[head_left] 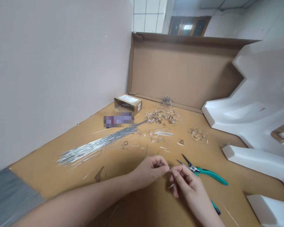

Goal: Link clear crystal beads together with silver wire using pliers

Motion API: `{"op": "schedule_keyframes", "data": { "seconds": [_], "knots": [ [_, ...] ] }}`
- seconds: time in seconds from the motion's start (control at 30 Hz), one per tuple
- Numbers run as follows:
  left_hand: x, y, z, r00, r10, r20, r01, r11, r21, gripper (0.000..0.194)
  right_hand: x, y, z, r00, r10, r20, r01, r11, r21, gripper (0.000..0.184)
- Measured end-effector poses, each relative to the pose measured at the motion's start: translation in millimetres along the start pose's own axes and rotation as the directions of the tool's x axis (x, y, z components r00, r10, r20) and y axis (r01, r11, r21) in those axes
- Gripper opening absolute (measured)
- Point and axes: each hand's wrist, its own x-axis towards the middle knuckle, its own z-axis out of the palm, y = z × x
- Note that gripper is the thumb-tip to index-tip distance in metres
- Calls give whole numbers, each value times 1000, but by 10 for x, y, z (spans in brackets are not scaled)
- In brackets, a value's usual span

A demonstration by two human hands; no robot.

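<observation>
Two hands in the head view, both closed, meeting low over the counter [47, 170]. Left hand [151, 170]: thumb and forefinger pinch a thin pale piece [170, 168], looks like fine wire. Right hand [191, 186]: fingertips closed on the same piece, just beside the left ones. A curved bit hangs below the right fingers; can't tell if it's the same length. Far ends hidden by fingers.

Handling, my read: near weightless, thin, probably springy. Bends easily, kinks if forced, tends to roll between fingertips. Not fragile as such, but a tight bend likely stays. Best hold: tip pinch, both sides, close to wherever it bends; long free ends will whip. Cut ends may prick.

Pliers [193, 169]: long nose, green handles, jaws apart, lying just beyond the right hand and partly hidden by it. Heaviest item near the hands, stiff; take by the handles, clear of the tips.

Strand bundle [97, 146]: left side of the counter, silvery, straight, slick-looking. Strands likely slide on each other; take one by its splayed end. Loop pile [163, 115]: farther back, small curled bits, tangle-prone, lift singly. Small carton [137, 107]: open toward the hands, light, crushable; hold by the side walls.
</observation>
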Motion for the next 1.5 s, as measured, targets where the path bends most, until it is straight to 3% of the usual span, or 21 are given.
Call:
{"op": "schedule_keyframes", "data": {
  "seconds": [0.1, 0.23, 0.43, 0.57, 0.6, 0.63, 0.7, 0.73, 0.8, 0.87, 1.0, 1.17, 1.27, 1.4, 1.5],
  "knots": [
    [21, -10, -3, 1000, -20, -5, 19, 967, -256, 18, 35, 53, 14, 1000, 11, -29, -8, 997, 79, 27],
    [49, -9, -25, 1000, 19, 25, -4, 855, -518, 21, 47, 104, 48, 998, 57, -2, -56, 994, 91, 31],
    [53, -41, -21, 988, 90, 123, -22, 882, -471, 26, 11, 35, 92, 999, 35, 6, -36, 999, 18, 33],
    [67, -29, -48, 987, 90, 131, -10, 859, -512, 26, -26, -49, -101, 998, -16, -66, 6, 988, -157, 33],
    [76, -25, -62, 988, 89, 128, -8, 848, -529, 25, -46, -54, -196, 987, -78, -140, 28, 944, -329, 34],
    [87, -21, -79, 989, 88, 121, -9, 841, -540, 25, -73, -47, -303, 970, -149, -193, 23, 844, -535, 34],
    [109, -18, -109, 991, 88, 97, -20, 837, -546, 25, -139, -5, -518, 941, -260, -215, -48, 528, -848, 45],
    [118, -18, -120, 993, 89, 82, -30, 838, -544, 25, -174, 25, -610, 941, -271, -202, -90, 375, -923, 55],
    [131, -17, -133, 994, 89, 59, -43, 842, -538, 25, -231, 77, -735, 963, -204, -175, -137, 189, -972, 67],
    [132, -11, -134, 994, 87, 59, -42, 844, -535, 24, -253, 94, -781, 981, -121, -149, -137, 107, -985, 68],
    [112, 22, -136, 989, 116, 87, -50, 833, -550, 24, -197, 28, -770, 994, -30, -106, -105, 44, -994, 66],
    [99, 53, -167, 990, 125, 58, -74, 839, -539, 27, -124, -6, -802, 998, -57, 12, 8, -73, -997, 59],
    [106, 31, -166, 986, 166, 28, -135, 877, -462, 31, -113, 7, -818, 993, -117, -31, -39, -61, -997, 44],
    [113, -12, -151, 978, 207, -23, -201, 907, -369, 35, -156, -89, -729, 978, -103, -180, -167, 124, -978, 31],
    [97, -19, -147, 964, 249, -88, -264, 913, -312, 34, -249, -248, -519, 977, -126, -171, -138, 238, -962, 30]
  ]
}}
